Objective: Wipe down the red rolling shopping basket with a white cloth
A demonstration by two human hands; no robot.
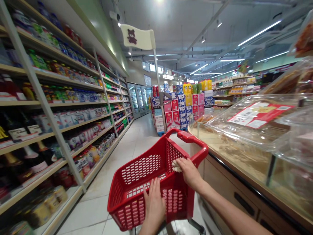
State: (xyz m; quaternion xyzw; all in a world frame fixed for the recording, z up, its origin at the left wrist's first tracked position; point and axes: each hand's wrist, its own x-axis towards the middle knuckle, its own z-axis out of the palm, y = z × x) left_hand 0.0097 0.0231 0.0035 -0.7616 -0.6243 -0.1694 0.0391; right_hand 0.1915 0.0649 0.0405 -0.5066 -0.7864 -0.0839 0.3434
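A small red plastic shopping cart [140, 156] with perforated basket sides stands in front of me, its handle [199, 151] at the far right end. My right hand [190, 173] is closed around a crumpled whitish cloth [176, 165], which rests at the basket's upper rim near the handle end. Flat against the near side wall lies my left hand [154, 204], fingers extended and holding nothing. No goods are visible in the basket. A cream flag with a brown bear [138, 37] rises on a pole behind the cart; whether the pole is fixed to it I cannot tell.
Shelves [73, 129] of bottles and packages line the left side. To the right runs a wooden counter [230, 182] topped with clear plastic food trays [244, 130]. Stacked drink cartons [174, 111] stand ahead, with glass-door coolers [139, 96] farther back. Pale floor tiles [117, 169] run between.
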